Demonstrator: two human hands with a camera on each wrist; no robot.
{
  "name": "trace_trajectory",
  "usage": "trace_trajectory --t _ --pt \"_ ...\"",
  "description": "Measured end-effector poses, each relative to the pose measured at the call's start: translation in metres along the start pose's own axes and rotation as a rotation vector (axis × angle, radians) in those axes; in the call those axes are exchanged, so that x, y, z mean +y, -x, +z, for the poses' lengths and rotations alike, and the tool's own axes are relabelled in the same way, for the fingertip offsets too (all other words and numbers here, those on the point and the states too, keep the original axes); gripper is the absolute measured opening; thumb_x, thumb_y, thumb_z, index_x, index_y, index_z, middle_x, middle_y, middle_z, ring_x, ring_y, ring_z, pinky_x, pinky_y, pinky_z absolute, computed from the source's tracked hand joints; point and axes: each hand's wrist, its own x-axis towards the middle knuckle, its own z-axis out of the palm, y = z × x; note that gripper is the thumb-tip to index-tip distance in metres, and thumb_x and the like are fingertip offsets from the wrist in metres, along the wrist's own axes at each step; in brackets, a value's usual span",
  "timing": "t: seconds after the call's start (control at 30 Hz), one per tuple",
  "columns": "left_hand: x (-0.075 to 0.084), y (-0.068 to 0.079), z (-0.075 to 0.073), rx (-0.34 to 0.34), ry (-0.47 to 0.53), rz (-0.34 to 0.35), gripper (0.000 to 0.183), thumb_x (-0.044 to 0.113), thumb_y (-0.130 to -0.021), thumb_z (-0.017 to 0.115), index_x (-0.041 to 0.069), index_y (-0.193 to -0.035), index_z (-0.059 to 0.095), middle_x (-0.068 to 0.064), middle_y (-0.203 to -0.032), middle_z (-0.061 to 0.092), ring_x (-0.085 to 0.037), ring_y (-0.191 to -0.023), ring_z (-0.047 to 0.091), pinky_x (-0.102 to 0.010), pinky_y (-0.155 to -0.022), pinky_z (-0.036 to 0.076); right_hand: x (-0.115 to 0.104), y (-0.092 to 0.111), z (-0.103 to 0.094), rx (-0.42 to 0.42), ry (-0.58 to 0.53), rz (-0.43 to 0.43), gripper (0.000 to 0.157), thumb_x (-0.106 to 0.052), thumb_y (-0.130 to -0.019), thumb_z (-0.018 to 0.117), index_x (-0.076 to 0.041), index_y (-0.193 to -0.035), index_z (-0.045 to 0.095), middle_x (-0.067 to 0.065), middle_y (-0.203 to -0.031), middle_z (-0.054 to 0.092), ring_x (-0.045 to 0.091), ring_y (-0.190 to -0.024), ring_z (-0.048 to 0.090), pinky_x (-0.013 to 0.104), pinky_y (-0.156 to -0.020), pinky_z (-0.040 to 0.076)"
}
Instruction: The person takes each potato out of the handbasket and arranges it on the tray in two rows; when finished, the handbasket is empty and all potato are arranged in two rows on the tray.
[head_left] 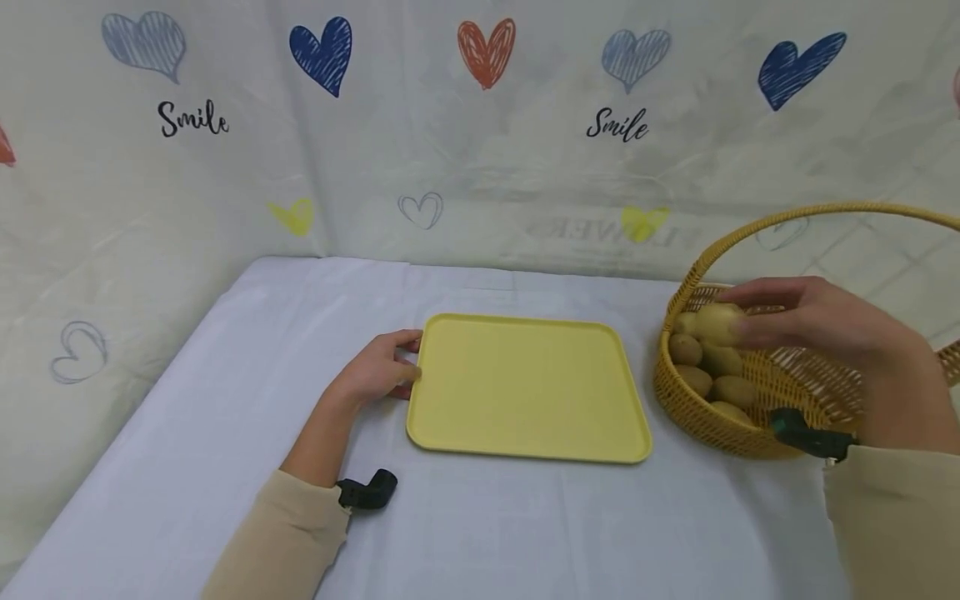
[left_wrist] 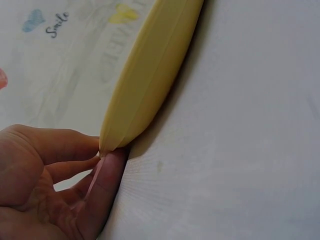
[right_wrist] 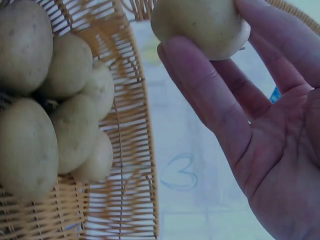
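A yellow rectangular tray (head_left: pixel 525 387) lies flat on the white-covered table. At its left edge my left hand (head_left: pixel 372 368) pinches the rim; the left wrist view shows the thumb and a finger (left_wrist: pixel 107 175) meeting at the tray's corner. On the right, my right hand (head_left: pixel 825 321) holds a pale potato (head_left: pixel 717 323) between thumb and fingertips, above the wicker basket (head_left: pixel 678 398). Several more potatoes (head_left: pixel 733 390) are heaped on the left side of that basket. In the right wrist view the held potato (right_wrist: pixel 200 25) is raised clear of the others.
The basket's tall arched handle (head_left: pixel 825 208) rises over the right hand's area. White cloth (head_left: pixel 480 533) covers the table, and a backdrop printed with hearts (head_left: pixel 487 52) hangs behind it. Each wrist wears a black camera (head_left: pixel 367 490).
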Motion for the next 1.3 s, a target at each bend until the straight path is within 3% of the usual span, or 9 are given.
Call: trace_trajectory --t 0.13,0.37,0.57,0.8,1.03,1.3 --pt "-0.001 0.001 -0.001 0.001 0.005 -0.006 0.071 -0.002 -0.091 0.059 0.008 -0.159 0.040 -0.013 -0.147 0.048 -0.023 -0.099 0.062 -0.034 -0.074 0.063 -0.009 -0.002 0.004 0.001 -0.044 -0.017 0.053 -0.032 -0.099 0.069 -0.018 -0.149 0.056 -0.031 -0.122 0.061 0.005 -0.104 0.070 0.028 -0.083 0.058" --pt "-0.002 0.002 -0.002 0.001 0.008 -0.004 0.071 -0.002 -0.091 0.059 0.008 -0.158 0.040 -0.013 -0.146 0.049 -0.022 -0.097 0.063 -0.033 -0.073 0.063 -0.024 -0.002 0.005 0.029 -0.046 -0.039 0.053 -0.031 -0.097 0.073 -0.020 -0.146 0.059 -0.029 -0.123 0.060 0.007 -0.101 0.070 0.029 -0.082 0.060" --pt "-0.003 0.001 -0.002 0.000 0.012 0.004 0.071 -0.002 -0.091 0.058 0.008 -0.159 0.040 -0.014 -0.147 0.049 -0.022 -0.097 0.063 -0.034 -0.073 0.063 -0.041 -0.003 0.007 0.043 -0.027 -0.065 0.049 -0.032 -0.097 0.073 -0.021 -0.143 0.061 -0.020 -0.124 0.064 0.009 -0.100 0.068 0.032 -0.079 0.060" --pt "-0.003 -0.001 -0.001 0.005 0.005 -0.006 0.072 -0.003 -0.090 0.059 0.008 -0.159 0.039 -0.014 -0.147 0.049 -0.023 -0.101 0.062 -0.034 -0.074 0.063 -0.056 -0.005 0.011 0.056 0.008 -0.090 0.046 -0.033 -0.095 0.075 -0.024 -0.139 0.065 -0.016 -0.127 0.064 0.005 -0.106 0.064 0.025 -0.081 0.056" --pt "-0.001 0.000 0.000 0.007 0.002 0.007 0.072 -0.003 -0.090 0.058 0.008 -0.159 0.040 -0.013 -0.146 0.050 -0.022 -0.098 0.062 -0.033 -0.072 0.063 -0.063 -0.007 0.018 0.042 -0.052 -0.163 0.043 -0.021 -0.096 0.073 -0.019 -0.139 0.066 -0.012 -0.127 0.063 0.008 -0.106 0.064 0.023 -0.083 0.054" --pt "-0.001 0.000 0.001 0.009 0.009 0.015 0.071 -0.002 -0.090 0.059 0.008 -0.158 0.041 -0.013 -0.147 0.051 -0.022 -0.100 0.064 -0.034 -0.074 0.063 -0.078 -0.017 0.029 0.042 0.002 -0.215 0.040 -0.026 -0.096 0.074 -0.027 -0.135 0.068 -0.013 -0.127 0.066 0.010 -0.105 0.063 0.024 -0.083 0.052"
